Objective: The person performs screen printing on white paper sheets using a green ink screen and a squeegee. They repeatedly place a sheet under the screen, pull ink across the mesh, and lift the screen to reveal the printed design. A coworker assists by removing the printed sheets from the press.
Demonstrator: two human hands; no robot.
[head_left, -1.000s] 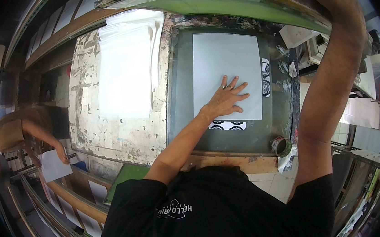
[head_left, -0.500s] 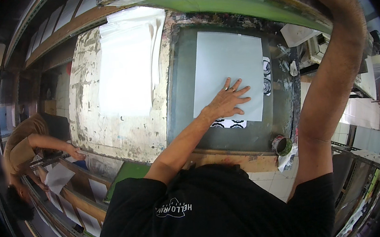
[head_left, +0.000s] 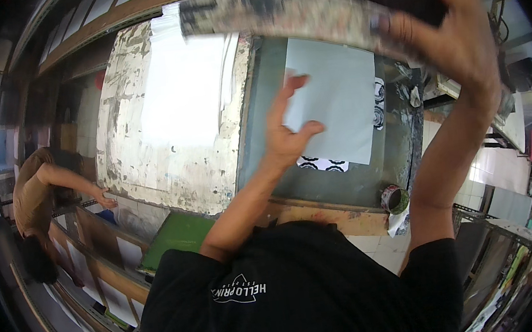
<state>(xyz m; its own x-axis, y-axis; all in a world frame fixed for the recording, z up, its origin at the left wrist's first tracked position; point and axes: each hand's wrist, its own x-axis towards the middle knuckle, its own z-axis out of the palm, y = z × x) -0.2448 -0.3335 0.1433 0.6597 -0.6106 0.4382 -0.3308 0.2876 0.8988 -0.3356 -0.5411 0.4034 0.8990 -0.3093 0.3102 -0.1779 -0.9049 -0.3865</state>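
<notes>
My right hand (head_left: 443,43) is closed on a paint-stained screen frame (head_left: 277,16), its thumb over the near bar. The raised frame slants across the far side, blurred by motion, with dark reddish material behind it by my fingers. Below lies a pale blank sheet (head_left: 340,101) on a grey-green glassy board (head_left: 260,109). Black-and-white patterned paper (head_left: 323,164) peeks out past the sheet's near and right edges. Over the sheet's left side hovers my left hand (head_left: 288,132), thumb and fingers apart, holding nothing.
A stack of white paper (head_left: 182,91) rests on a worn, paint-spattered tabletop (head_left: 145,171) to the left. Near the board's right corner stands a small tin (head_left: 395,198). Another person (head_left: 44,194) bends beside wooden racks (head_left: 107,245) at far left, close to a green panel (head_left: 180,235).
My left hand has lifted off the sheet and shifted left, fingers now curled upward. The screen frame's near bar has come into view, with my right hand on it.
</notes>
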